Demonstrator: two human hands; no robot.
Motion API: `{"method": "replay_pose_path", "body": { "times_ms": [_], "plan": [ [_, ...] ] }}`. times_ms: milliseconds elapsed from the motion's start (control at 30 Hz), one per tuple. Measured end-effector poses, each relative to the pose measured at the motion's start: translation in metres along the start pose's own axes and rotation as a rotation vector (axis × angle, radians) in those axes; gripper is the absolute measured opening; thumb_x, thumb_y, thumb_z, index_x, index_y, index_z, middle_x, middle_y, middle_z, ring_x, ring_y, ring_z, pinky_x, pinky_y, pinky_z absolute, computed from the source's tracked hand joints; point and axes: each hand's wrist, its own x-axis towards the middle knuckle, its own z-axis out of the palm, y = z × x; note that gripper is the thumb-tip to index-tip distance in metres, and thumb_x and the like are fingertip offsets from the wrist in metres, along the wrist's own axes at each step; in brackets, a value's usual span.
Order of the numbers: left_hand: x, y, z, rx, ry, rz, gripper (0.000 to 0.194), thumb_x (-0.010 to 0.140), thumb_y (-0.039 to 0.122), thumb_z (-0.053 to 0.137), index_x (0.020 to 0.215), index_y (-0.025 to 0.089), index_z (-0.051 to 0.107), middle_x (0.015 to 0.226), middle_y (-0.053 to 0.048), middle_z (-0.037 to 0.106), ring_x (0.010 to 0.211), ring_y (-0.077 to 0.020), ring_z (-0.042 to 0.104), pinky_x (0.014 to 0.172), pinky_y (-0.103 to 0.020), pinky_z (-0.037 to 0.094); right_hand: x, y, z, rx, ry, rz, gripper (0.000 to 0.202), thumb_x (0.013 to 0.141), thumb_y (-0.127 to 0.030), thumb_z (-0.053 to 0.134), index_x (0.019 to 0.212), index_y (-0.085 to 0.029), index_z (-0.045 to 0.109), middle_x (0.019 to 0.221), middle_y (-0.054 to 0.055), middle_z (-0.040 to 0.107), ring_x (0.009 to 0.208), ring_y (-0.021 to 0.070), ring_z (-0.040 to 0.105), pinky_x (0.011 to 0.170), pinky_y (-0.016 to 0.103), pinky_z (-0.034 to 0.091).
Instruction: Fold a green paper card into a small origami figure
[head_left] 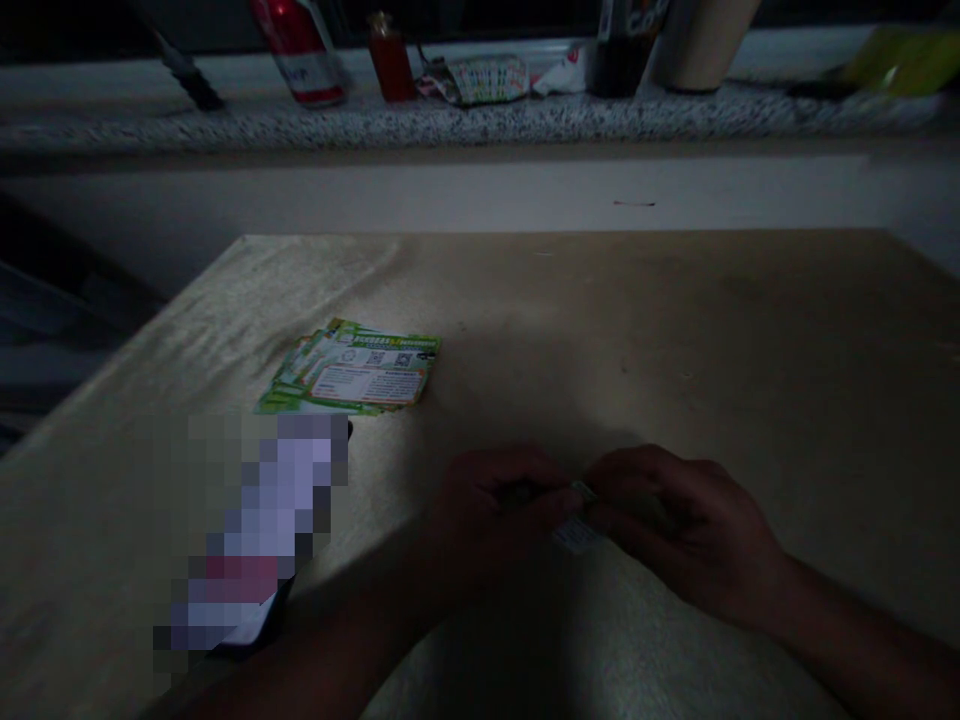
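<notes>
Printed paper (577, 537) is pinched by the left hand (484, 520) and right hand (709, 535), each grip closed.

Leaflets (367, 372) smooth printed paper; tabletop (600, 330) softly glossy; sill (480, 125) speckled stone; slip (576, 535), dimly lit, perhaps paper.

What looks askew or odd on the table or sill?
The green-and-white printed paper cards lie in an uneven pile, edges not squared. On the speckled grey stone sill, the crumpled white patterned wrapper looks like litter. No spill visible, though it's dim.
</notes>
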Motion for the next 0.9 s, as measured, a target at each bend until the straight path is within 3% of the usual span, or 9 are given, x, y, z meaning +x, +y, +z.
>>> {"method": "replay_pose_path", "body": {
  "times_ms": [67, 167, 300, 467, 667, 800, 900],
  "plan": [
    [-0.0003, 0.0008, 0.0005, 0.020, 0.043, 0.018, 0.011, 0.082, 0.024, 0.078, 0.077, 0.014, 0.075, 0.069, -0.001, 0.068, 0.062, -0.0107, 0.059, 0.058, -0.021, 0.045, 0.0020, 0.0004, -0.0004, -0.021, -0.034, -0.020, 0.003, 0.094, -0.020, 0.067, 0.092, -0.021, 0.065, 0.074, 0.000, 0.070, 0.062, 0.0114, 0.065, 0.056, 0.022, 0.050],
    [-0.0015, 0.0017, 0.0013, 0.086, 0.080, 0.037, 0.011, 0.082, 0.024, 0.077, 0.076, 0.015, 0.075, 0.068, -0.001, 0.068, 0.061, -0.0106, 0.059, 0.056, -0.021, 0.044, 0.0025, 0.0020, -0.0001, -0.030, -0.055, 0.014, 0.012, 0.095, -0.023, 0.065, 0.084, -0.018, 0.066, 0.067, -0.001, 0.064, 0.054, 0.0096, 0.055, 0.049, 0.024, 0.041],
    [-0.0029, 0.0019, 0.0005, 0.241, 0.086, 0.091, 0.014, 0.084, 0.027, 0.075, 0.077, 0.015, 0.075, 0.068, -0.001, 0.068, 0.061, -0.0113, 0.059, 0.057, -0.022, 0.045, 0.0007, 0.0031, -0.0005, 0.014, -0.069, 0.019, 0.015, 0.097, -0.021, 0.063, 0.082, -0.017, 0.066, 0.070, 0.001, 0.064, 0.056, 0.0095, 0.054, 0.049, 0.024, 0.038],
    [-0.0018, 0.0050, -0.0007, 0.379, 0.047, 0.183, 0.009, 0.083, 0.023, 0.074, 0.077, 0.016, 0.076, 0.067, -0.001, 0.069, 0.059, -0.0107, 0.059, 0.058, -0.022, 0.044, 0.0031, -0.0006, -0.0040, 0.042, -0.115, 0.043, 0.019, 0.098, -0.022, 0.061, 0.079, -0.018, 0.064, 0.061, -0.005, 0.049, 0.050, 0.0080, 0.044, 0.046, 0.024, 0.033],
    [0.0019, 0.0044, -0.0017, 0.277, 0.024, 0.073, 0.015, 0.079, 0.027, 0.076, 0.072, 0.014, 0.074, 0.063, -0.002, 0.066, 0.058, -0.0113, 0.057, 0.055, -0.022, 0.043, 0.0047, -0.0009, -0.0063, 0.052, -0.138, 0.021, 0.019, 0.098, -0.020, 0.060, 0.079, -0.017, 0.065, 0.061, -0.005, 0.046, 0.050, 0.0076, 0.042, 0.046, 0.023, 0.032],
    [0.0028, 0.0048, -0.0044, 0.268, -0.021, -0.075, 0.018, 0.077, 0.029, 0.077, 0.070, 0.014, 0.071, 0.062, 0.000, 0.063, 0.057, -0.0108, 0.053, 0.054, -0.021, 0.040, 0.0024, 0.0023, -0.0057, -0.009, -0.167, 0.018, 0.019, 0.097, -0.023, 0.062, 0.081, -0.017, 0.068, 0.061, -0.004, 0.051, 0.051, 0.0090, 0.045, 0.048, 0.025, 0.035],
    [0.0027, 0.0077, -0.0045, 0.275, -0.055, -0.101, 0.016, 0.078, 0.028, 0.074, 0.072, 0.014, 0.070, 0.061, 0.002, 0.060, 0.056, -0.0100, 0.051, 0.054, -0.021, 0.040, 0.0018, 0.0025, -0.0040, -0.029, -0.115, 0.014, 0.016, 0.095, -0.022, 0.064, 0.080, -0.018, 0.069, 0.061, -0.003, 0.057, 0.051, 0.0093, 0.051, 0.049, 0.024, 0.038]
  ]
}}
